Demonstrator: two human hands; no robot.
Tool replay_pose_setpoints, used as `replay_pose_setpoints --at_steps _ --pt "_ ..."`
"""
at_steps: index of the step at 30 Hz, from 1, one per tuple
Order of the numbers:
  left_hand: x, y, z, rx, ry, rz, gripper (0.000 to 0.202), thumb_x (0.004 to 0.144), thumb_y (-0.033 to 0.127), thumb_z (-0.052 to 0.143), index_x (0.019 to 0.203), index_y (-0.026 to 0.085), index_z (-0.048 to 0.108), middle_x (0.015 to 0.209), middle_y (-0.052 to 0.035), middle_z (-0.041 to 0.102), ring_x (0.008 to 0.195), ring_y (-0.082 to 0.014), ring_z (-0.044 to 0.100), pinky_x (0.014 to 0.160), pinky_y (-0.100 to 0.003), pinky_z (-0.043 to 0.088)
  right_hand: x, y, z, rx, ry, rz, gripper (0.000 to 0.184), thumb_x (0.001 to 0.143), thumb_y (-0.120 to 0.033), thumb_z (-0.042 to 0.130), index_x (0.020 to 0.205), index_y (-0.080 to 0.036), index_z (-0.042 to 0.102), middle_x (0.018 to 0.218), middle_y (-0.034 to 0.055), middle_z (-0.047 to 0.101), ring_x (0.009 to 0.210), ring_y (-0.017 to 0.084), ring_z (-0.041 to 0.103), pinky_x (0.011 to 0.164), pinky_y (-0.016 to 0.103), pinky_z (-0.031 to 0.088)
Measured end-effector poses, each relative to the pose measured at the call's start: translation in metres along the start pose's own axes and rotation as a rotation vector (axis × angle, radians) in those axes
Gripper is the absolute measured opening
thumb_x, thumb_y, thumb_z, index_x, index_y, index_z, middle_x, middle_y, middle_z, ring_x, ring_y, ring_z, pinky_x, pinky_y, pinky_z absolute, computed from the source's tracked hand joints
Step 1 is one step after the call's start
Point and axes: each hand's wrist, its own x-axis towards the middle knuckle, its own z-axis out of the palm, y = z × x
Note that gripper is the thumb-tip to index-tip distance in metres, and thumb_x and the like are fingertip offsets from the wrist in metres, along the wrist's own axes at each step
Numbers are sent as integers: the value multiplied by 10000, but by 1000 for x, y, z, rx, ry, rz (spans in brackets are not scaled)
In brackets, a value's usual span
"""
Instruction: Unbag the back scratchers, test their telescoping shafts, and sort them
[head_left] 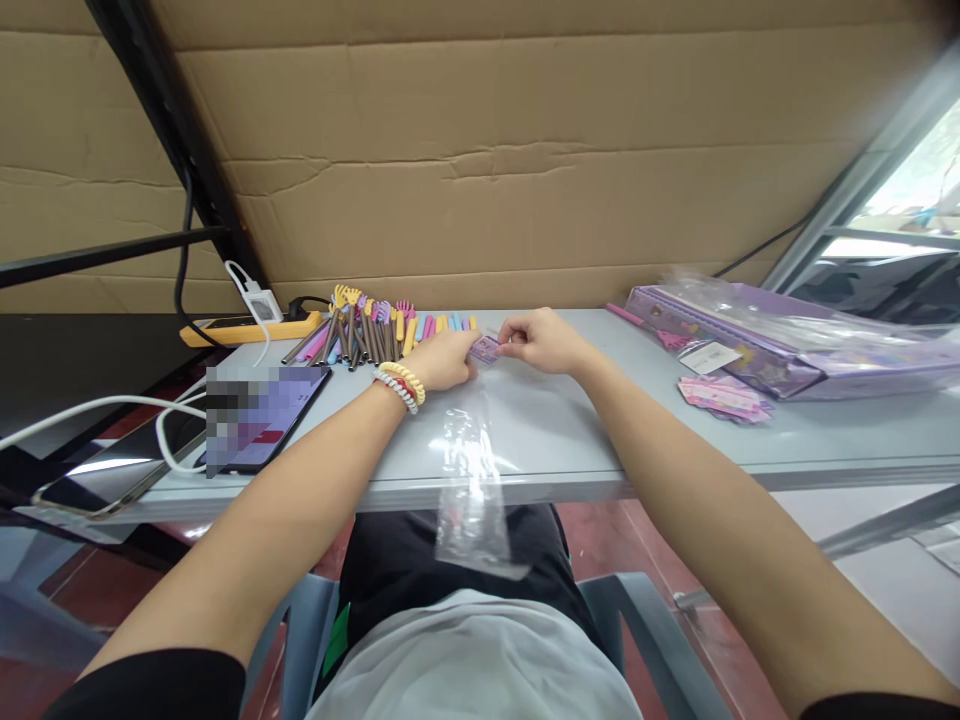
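Both my hands meet at the middle of the grey table (570, 440). My left hand (446, 358), with bead bracelets on the wrist, and my right hand (541, 340) pinch a small purple card (486, 350) between them. A long clear plastic bag (471, 470) lies flat from under the card to the table's front edge and hangs over it. Behind my left hand lies a row of several coloured pens (371, 330) with hand-shaped tops.
A tablet (262, 415) on a white cable lies at the left, with a yellow power strip (247, 328) behind it. At the right sit a purple box in plastic wrap (780, 345) and a pile of pink cards (724, 397). A cardboard wall closes the back.
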Motion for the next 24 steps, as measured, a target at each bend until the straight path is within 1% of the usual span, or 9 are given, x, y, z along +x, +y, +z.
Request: replay_pose_setpoints --at_steps 4,6,8,11,15,17,19,22,24 --pt "1 -5 1 -30 -27 -6 356 717 225 597 1070 198 561 829 -31 686 809 -205 624 677 -279 441 0 7 -7 149 158 39 197 673 -343 639 658 -157 577 540 -36 446 525 80 368 525 250 293" --pt "2 -7 1 -29 -31 -8 378 717 234 598 1092 209 553 824 -20 685 810 -201 623 686 -279 439 0 9 -8 248 263 23 223 687 -366 638 678 -154 569 596 -17 501 547 85 414 522 247 324" --pt "3 -8 1 -26 -30 -11 391 712 247 601 1098 209 549 828 -23 681 810 -203 622 683 -281 438 0 9 -7 366 317 1 267 701 -410 639 714 -155 558 666 10 556 560 94 477 493 239 345" --pt "2 -8 0 -50 -22 -8 418 705 256 607 1113 207 529 841 -29 677 823 -209 621 684 -283 440 -1 3 -7 505 289 -21 346 699 -482 653 766 -157 554 705 33 594 537 107 533 422 225 337" --pt "0 -8 -2 -91 -31 -11 449 701 248 608 1133 215 493 847 -24 676 847 -209 621 717 -285 446 -7 -9 -24 473 249 -31 382 669 -505 685 781 -149 603 678 35 603 548 115 542 422 228 338" --pt "0 -7 -3 -74 -32 -10 451 701 254 604 1135 213 490 857 -28 673 858 -216 617 728 -293 445 -15 -10 -44 363 185 22 369 655 -493 695 765 -146 631 630 28 590 539 110 519 444 237 334" --pt "-1 -7 -3 -49 -31 -5 447 705 268 596 1136 211 494 873 -37 668 859 -225 614 729 -301 444 -28 -3 -70 194 26 125 345 631 -473 713 729 -147 655 583 23 577 518 106 494 469 251 333" --pt "0 -7 -3 -37 -44 11 444 712 265 579 1145 208 500 876 -45 662 833 -225 614 712 -301 443 -51 23 -109 -47 -276 336 320 600 -473 722 685 -168 675 528 20 558 495 119 486 478 267 328" --pt "1 -6 -3 -37 -56 25 446 713 246 568 1152 207 503 872 -49 660 831 -224 614 700 -296 441 -67 45 -129 -148 -410 488 305 552 -457 746 642 -176 669 548 31 572 501 134 502 493 282 352"
